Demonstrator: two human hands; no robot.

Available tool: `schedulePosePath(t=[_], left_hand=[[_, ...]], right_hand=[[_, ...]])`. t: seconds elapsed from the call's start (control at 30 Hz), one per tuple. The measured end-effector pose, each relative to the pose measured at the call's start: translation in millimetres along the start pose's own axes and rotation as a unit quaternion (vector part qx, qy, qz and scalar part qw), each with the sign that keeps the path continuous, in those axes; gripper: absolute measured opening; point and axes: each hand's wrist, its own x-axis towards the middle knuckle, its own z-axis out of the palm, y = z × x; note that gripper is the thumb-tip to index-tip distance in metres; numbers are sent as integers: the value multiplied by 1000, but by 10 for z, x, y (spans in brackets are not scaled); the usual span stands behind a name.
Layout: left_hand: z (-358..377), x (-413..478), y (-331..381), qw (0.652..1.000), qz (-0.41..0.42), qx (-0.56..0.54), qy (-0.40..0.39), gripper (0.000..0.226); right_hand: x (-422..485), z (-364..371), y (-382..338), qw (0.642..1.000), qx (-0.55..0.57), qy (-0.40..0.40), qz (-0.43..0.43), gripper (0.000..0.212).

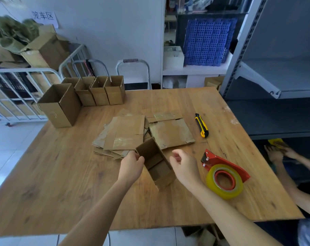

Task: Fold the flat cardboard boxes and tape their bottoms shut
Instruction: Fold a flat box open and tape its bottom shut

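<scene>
Cardboard box [157, 164] upright, open-topped

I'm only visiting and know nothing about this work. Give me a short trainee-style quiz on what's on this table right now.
1. True or false: the tape dispenser lies to the right of the open box.
2. What is the left hand holding? A) the open box B) a roll of string C) a pair of scissors
3. Fill in: the utility knife is black and ____.

Key: 1 true; 2 A; 3 yellow.
</scene>
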Motion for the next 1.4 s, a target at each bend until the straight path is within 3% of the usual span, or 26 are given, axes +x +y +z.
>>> schedulePosePath(t=[0.1,0.17,0.27,0.4,0.53,0.63,0.87,1.07,1.27,1.4], left_hand=[[53,-63,62,999,21,36,-29,24],[113,-92,51,996,17,69,-57,30],[154,-107,47,995,15,87,-49,21],[209,-136,84,994,20,104,-24,8],[247,-162,69,998,2,60,-7,13],[206,-187,64,999,-30,-15,-6,17],[258,-255,124,1000,2,11,-5,27],[165,-301,212,998,34,17,44,43],[-245,-257,90,984,59,143,91,37],[-548,-127,1,957,78,258,106,47]], right_hand=[[11,56,-34,998,-36,-48,6,42],[0,77,-27,997,-58,-50,11,35],[-17,66,-5,997,-46,-65,10,21],[-7,64,43,996,-11,-84,41,28],[-5,13,100,987,88,-94,93,26],[-14,-30,123,985,104,-101,95,26],[21,-158,114,985,-25,-163,57,35],[178,-286,63,990,-64,-127,11,37],[360,-295,-166,988,-111,-94,-43,41],[497,-196,-384,988,-106,-103,-54,42]])
